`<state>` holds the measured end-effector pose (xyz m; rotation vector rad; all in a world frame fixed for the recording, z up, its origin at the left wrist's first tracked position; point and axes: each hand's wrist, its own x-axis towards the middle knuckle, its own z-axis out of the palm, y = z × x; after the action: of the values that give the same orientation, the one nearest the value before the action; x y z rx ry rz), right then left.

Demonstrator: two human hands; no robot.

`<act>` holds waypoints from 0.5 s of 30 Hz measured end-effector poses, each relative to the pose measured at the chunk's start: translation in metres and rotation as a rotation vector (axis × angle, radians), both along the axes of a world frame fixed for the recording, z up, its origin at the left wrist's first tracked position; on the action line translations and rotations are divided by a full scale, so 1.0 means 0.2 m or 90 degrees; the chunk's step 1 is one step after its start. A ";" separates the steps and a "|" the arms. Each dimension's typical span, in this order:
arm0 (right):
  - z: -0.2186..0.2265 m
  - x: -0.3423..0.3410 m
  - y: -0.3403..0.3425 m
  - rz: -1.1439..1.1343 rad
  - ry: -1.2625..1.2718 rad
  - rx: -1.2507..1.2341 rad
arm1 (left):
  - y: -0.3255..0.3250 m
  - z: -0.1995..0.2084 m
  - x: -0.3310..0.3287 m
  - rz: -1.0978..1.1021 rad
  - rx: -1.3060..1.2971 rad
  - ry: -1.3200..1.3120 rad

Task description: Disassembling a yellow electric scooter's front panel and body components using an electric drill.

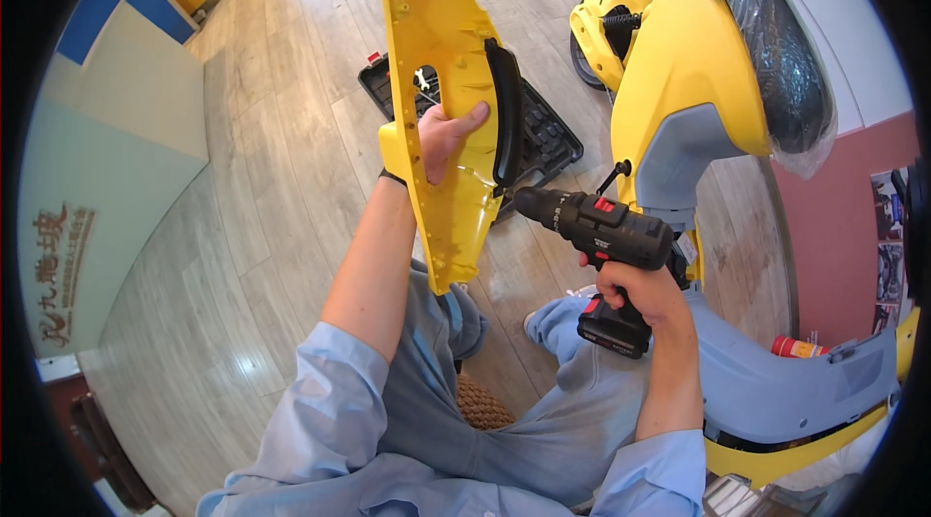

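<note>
Two hands: left hand [448, 141] on a yellow panel [461, 61], right hand [645, 289] on a black power drill [611, 226].
Left grasp: thumb spread on the panel's inner face and pointing to the upper right; the other fingers are largely hidden, but the hand has hold of the panel.
Left arm: reaching forward from the lower left, nearly straight, the wrist passing behind the panel's left edge; whether the hand goes through the panel's opening cannot be told.
Right grasp: fingers curled closely round the drill's handle, above its battery pack [613, 328].
Right arm: rising from the lower right, elbow bent, drill aimed leftward and roughly level.
Drill nose: chuck [538, 209] just beside the lower end of a curved black strip [504, 114] along the panel's right edge; contact cannot be told.
Panel: held up lengthwise before the person, leaning slightly left at the top.
Toolbox: black tool case [551, 141], lying on the wood-look floor [262, 187] beyond the panel, partly covered by it.
Right side: yellow-and-grey vehicle [669, 61] near the drill, its black seat [776, 47] wrapped in clear plastic.
Below: grey-blue trousers [543, 439], knees apart, above a woven brown seat [480, 403].
</note>
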<state>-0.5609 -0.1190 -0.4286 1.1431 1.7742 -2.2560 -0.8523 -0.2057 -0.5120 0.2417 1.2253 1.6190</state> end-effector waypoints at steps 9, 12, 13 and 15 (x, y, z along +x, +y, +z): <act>0.00 0.00 0.01 -0.006 -0.019 -0.007 | 0.00 -0.02 0.00 -0.021 0.019 -0.010; 0.00 0.00 0.01 0.000 -0.014 -0.009 | 0.00 -0.02 -0.01 -0.022 0.015 0.005; 0.00 0.00 0.01 0.001 -0.013 -0.010 | -0.01 -0.02 -0.02 -0.021 0.014 0.006; 0.00 0.00 0.01 0.010 -0.010 -0.007 | 0.00 -0.03 -0.01 -0.021 0.013 0.007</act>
<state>-0.5602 -0.1174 -0.4294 1.1390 1.7570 -2.2383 -0.8542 -0.2061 -0.5178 0.2822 1.2073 1.6050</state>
